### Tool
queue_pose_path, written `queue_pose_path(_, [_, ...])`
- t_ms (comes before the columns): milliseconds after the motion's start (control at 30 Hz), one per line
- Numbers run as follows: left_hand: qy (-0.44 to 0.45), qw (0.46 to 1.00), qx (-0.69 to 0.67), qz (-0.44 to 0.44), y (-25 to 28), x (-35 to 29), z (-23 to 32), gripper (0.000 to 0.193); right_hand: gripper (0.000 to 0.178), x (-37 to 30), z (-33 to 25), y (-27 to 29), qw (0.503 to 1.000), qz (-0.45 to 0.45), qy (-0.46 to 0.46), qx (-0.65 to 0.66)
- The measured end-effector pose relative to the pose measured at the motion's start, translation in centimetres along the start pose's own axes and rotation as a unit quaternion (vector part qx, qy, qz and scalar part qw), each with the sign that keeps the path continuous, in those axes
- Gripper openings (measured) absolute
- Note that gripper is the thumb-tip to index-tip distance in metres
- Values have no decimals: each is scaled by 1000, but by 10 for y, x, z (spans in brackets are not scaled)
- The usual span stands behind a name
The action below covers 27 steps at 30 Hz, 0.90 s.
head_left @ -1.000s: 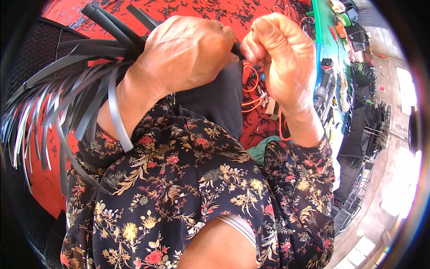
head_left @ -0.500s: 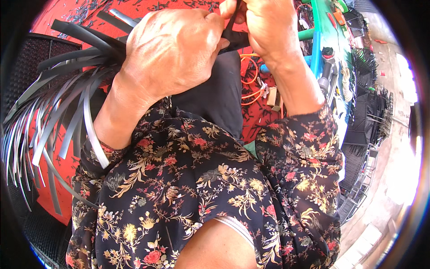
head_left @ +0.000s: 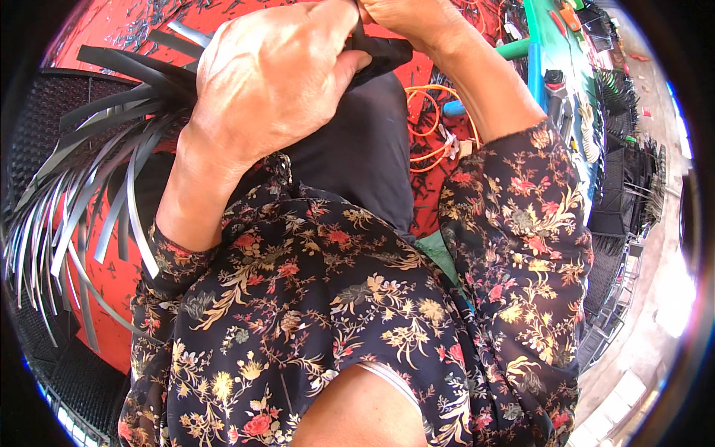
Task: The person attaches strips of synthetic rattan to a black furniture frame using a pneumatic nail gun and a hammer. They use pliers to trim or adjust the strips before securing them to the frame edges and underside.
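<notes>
A bundle of long, flat black strips (head_left: 141, 112) fans out to the left, its ends drooping and shining in the light. My left hand (head_left: 272, 78) is closed round the gathered part of it, back of the hand toward me. Between the hands, a dark end of the bundle (head_left: 383, 56) sticks out past my left thumb. At the top edge, my right hand (head_left: 410, 16) meets my left fingertips, its fingers closed on a narrow black strip; the picture's edge cuts off part of both hands.
Red floor (head_left: 432, 190) with scattered black scraps lies below. My dark-clothed leg (head_left: 365, 141) is under the hands. Orange cord (head_left: 424, 112) coils to the right, near green and blue tubing (head_left: 535, 71) and a grey hand tool (head_left: 557, 97). Black woven panels (head_left: 56, 112) stand left.
My right hand has moved up and left, closer to my left hand, and is turned over more. My left hand has shifted slightly left, still holding the bundle.
</notes>
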<state>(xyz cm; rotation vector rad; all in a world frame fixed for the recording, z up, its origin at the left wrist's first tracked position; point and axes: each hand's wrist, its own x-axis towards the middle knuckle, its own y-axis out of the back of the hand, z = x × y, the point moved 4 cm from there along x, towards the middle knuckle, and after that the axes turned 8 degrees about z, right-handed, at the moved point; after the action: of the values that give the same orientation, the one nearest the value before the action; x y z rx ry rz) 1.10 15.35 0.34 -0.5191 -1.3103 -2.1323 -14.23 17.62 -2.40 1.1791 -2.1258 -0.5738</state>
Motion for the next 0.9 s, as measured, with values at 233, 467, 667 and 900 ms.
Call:
queue_pose_path(233, [-73, 997, -19, -16, -1, 0, -1, 18, 20, 4, 23, -20, 992, -115, 28, 52])
queue_pose_path(467, [-92, 995, -19, 28, 3, 8, -6, 20, 27, 13, 48, -31, 969, -96, -136, 180])
queue_pose_path(667, [-123, 991, -16, 47, -2, 18, -14, 19, 31, 22, 52, -29, 966, -104, -109, 210])
queue_pose_path(900, [-64, 996, 41, -39, 0, 21, -30, 23, 22, -36, 4, 0, 832, 111, -249, 484])
